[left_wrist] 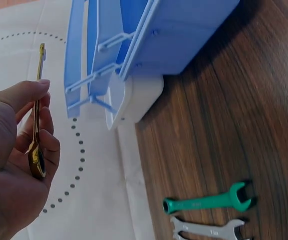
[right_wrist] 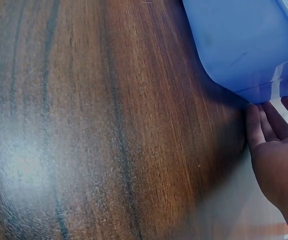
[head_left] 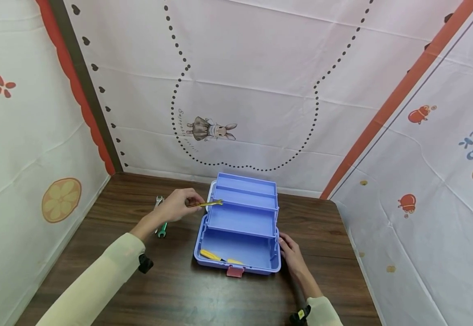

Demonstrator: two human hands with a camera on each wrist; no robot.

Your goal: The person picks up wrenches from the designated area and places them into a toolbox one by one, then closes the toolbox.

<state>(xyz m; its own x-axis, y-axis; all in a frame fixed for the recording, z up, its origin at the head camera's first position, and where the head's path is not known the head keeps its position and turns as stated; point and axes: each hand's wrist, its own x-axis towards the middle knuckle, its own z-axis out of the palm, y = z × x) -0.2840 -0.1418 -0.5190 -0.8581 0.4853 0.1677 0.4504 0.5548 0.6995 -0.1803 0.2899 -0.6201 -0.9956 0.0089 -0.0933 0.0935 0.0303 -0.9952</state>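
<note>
My left hand (head_left: 179, 203) pinches a gold wrench (head_left: 205, 203) between thumb and fingers, with its open-ended jaw over the left edge of the toolbox's raised trays. In the left wrist view the wrench (left_wrist: 37, 120) lies along the fingers, its ring end by the palm. The blue toolbox (head_left: 240, 267) stands open, its tiered trays (head_left: 244, 219) lifted back. Inside its base lies a yellow-handled tool (head_left: 210, 255), beside another yellow piece (head_left: 234, 261). My right hand (head_left: 293, 256) touches the box's right side with its fingertips, as the right wrist view also shows.
Left of the box, a green wrench (left_wrist: 209, 201) and a silver wrench (left_wrist: 209, 230) lie on the dark wooden table (head_left: 163, 290). A red latch (head_left: 235, 271) hangs at the box's front. Printed cloth walls (head_left: 244, 90) border the table at the back and sides.
</note>
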